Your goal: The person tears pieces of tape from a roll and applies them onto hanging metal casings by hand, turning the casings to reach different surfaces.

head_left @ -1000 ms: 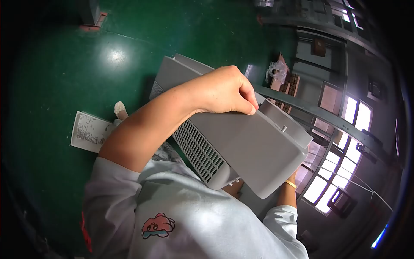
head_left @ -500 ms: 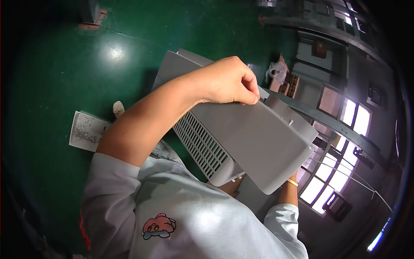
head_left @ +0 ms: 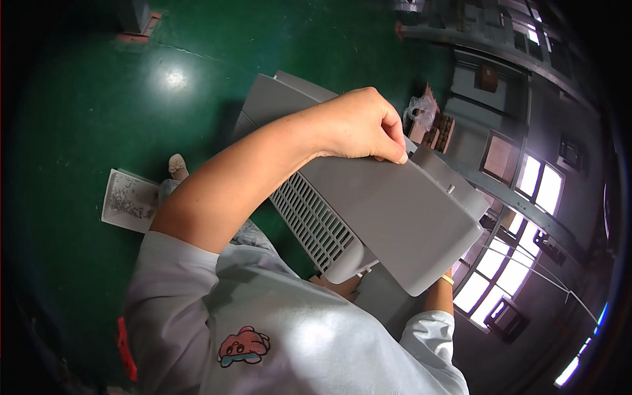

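A large grey plastic housing is tilted in front of my body. It has a smooth panel, a slotted grille along the near side and a small peg by the far edge. My left hand reaches across its top. The thumb and fingers are closed together at the panel's far edge; whatever lies between them is hidden. My right hand, with a yellow band at the wrist, is at the housing's lower right corner. Its fingers are out of sight behind the panel.
A white tray with small grey pieces sits on the green floor at left, near a shoe. Cardboard pieces and clear plastic wrap lie beyond the housing. A post stands at upper left.
My left hand has slid a little to the right along the panel's far edge, its fingers still closed. The housing has shifted slightly right and down in view.
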`<state>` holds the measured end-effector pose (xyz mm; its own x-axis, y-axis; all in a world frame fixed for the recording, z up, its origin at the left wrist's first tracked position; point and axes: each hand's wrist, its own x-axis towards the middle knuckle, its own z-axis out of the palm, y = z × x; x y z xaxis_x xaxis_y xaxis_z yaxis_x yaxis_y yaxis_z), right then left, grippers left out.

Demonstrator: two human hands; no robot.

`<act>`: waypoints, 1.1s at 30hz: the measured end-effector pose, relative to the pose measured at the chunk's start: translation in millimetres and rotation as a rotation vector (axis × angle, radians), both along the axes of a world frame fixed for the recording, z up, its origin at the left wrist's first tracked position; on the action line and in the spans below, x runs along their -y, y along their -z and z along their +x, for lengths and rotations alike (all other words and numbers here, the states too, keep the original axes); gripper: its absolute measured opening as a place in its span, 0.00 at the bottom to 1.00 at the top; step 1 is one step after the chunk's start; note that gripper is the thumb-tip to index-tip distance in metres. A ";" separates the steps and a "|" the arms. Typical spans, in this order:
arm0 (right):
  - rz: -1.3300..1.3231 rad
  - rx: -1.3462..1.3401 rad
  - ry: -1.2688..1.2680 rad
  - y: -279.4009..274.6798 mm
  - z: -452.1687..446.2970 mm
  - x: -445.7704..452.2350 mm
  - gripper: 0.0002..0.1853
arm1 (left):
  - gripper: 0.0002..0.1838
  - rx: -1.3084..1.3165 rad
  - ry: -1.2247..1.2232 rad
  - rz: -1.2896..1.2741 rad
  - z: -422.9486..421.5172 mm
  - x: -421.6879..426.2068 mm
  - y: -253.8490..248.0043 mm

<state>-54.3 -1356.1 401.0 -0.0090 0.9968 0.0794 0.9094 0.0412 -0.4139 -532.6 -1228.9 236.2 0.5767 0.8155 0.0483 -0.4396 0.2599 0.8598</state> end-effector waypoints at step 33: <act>0.020 0.152 -0.100 15.8 17.2 -111.5 0.49 | 0.07 -0.586 -0.610 -0.089 -17.2 253.7 195.7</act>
